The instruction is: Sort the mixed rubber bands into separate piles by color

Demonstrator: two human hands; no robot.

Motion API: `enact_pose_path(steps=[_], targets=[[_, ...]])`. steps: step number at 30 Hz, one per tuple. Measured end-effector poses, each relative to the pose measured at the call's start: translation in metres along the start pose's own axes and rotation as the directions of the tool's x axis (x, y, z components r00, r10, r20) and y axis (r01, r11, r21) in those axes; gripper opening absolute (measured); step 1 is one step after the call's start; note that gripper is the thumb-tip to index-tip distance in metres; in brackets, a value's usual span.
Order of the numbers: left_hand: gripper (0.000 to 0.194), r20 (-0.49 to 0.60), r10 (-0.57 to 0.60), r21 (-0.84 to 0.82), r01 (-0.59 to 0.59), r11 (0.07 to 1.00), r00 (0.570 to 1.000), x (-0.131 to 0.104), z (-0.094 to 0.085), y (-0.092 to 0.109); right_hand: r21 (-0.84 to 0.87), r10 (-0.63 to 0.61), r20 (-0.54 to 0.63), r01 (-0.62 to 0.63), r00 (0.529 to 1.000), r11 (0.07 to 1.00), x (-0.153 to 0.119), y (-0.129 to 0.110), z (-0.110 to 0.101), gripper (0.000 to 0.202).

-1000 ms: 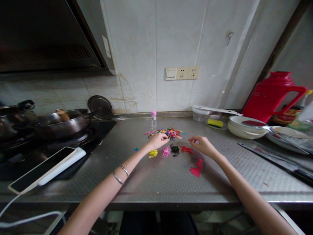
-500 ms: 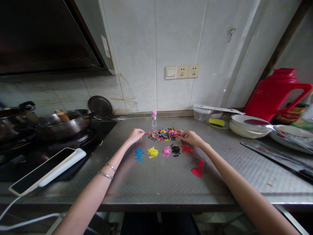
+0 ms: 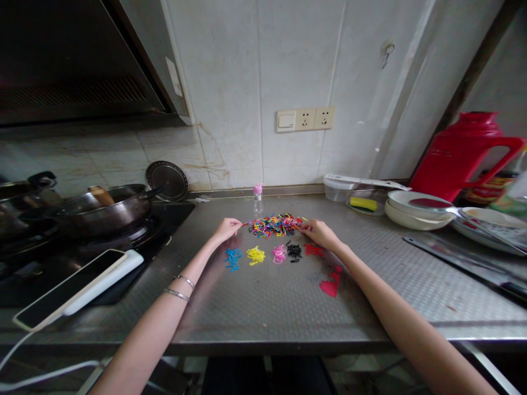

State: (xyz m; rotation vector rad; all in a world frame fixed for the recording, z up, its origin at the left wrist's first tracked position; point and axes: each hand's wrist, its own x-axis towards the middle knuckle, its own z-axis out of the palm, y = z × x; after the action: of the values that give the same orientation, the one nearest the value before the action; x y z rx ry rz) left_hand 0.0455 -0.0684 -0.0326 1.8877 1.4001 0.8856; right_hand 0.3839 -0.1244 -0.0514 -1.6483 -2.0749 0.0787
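Head view, left hand (image 3: 227,229), right hand (image 3: 321,234), outstretched, flanking multicoloured pile (image 3: 274,225)

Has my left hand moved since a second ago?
Yes, leftward. Judged against the pink-capped bottle, the left hand was slightly right of it; now it is clearly left, by the multicoloured pile's left end.

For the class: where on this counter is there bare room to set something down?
Mostly bare: the patch between the yellow pile and the counter's front edge, left of the red scrap; and the patch between the right forearm and the long blade. Crowded: the mixed pile between left hand and right hand, and around the bowls.
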Motion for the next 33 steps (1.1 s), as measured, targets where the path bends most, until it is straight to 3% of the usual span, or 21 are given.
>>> enact_pose_path(steps=[14,20,33], targets=[[0.030,-0.030,-0.012,-0.041,0.011,0.999,0.999,0.002,-0.014,-0.006,-0.001,0.024,-0.034,-0.024,0.999,1.000,-0.002,0.004,0.003,0.027],[0.029,-0.028,-0.025,-0.053,0.024,0.998,0.999,0.001,-0.014,-0.007,0.003,-0.006,0.010,0.006,1.000,1.000,0.001,0.010,0.005,0.023],[0.028,-0.023,-0.026,-0.059,0.025,0.998,0.999,-0.002,-0.012,-0.004,0.020,-0.026,-0.023,0.027,0.999,0.999,-0.002,0.004,0.002,0.025]])
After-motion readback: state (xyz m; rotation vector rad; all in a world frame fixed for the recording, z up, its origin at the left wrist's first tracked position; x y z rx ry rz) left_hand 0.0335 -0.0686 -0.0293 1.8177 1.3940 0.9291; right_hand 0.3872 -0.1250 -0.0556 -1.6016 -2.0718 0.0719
